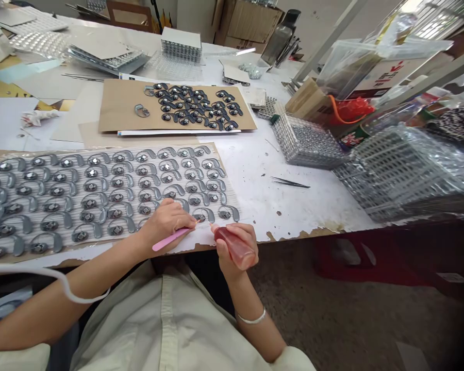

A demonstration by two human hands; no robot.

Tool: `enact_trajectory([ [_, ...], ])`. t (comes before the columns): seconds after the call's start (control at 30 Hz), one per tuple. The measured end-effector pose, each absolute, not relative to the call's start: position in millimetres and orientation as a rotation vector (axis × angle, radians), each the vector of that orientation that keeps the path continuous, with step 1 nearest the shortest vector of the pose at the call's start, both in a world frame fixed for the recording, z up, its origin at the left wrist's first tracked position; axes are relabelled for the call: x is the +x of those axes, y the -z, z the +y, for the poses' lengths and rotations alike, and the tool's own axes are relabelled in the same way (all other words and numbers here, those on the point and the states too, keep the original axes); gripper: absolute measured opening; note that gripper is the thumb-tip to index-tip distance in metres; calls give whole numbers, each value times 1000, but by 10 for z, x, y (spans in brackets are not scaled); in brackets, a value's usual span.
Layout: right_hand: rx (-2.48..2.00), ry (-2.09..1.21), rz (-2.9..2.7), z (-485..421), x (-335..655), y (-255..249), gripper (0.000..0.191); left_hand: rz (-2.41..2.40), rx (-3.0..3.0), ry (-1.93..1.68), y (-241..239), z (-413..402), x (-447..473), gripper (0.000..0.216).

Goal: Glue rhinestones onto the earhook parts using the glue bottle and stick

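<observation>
Front row of grey hook-shaped metal pieces point(116, 197), white table point(255, 170) edge.
My left hand point(164, 221) pinches a thin pink stick point(172, 238), tip at a front-row piece; my right hand point(235, 245) is wrapped around a small red-filled bottle point(235, 248), nozzle just beside; black tweezers point(290, 182) lie further right.
</observation>
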State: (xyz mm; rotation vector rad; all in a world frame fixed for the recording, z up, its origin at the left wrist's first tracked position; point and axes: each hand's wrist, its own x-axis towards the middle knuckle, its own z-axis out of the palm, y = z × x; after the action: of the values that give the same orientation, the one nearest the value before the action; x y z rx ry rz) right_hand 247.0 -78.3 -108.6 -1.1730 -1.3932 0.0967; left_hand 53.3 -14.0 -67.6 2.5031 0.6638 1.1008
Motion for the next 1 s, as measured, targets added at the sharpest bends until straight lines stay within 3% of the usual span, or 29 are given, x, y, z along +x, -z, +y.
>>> enact_trajectory([
  [0.17, -1133, -130, -1329, -796, 2413, 1088, 22, 654, 2495, -1088, 667, -143, 535, 7],
  [0.4, -974, -438, -715, -497, 2840, 828, 21, 650, 2422, -1175, 601, -177, 503, 5],
  [0.57, -1065, -969, -884, -166, 3481, 573, 37, 780, 2394, -1254, 380, -186, 328, 6],
  [0.77, -1140, -1420, -1101, 36, 3661, 525, 40, 972, 2418, -1274, 338, -163, 85, 1],
  [0.9, -1160, -1430, -1045, 76, 3603, 477, 44, 971, 2387, -1269, 390, -187, 83, 1],
  [1.0, -1076, -1140, -1039, -11, 3472, 439, 40, 877, 2357, -1243, 441, -203, 186, 4],
])
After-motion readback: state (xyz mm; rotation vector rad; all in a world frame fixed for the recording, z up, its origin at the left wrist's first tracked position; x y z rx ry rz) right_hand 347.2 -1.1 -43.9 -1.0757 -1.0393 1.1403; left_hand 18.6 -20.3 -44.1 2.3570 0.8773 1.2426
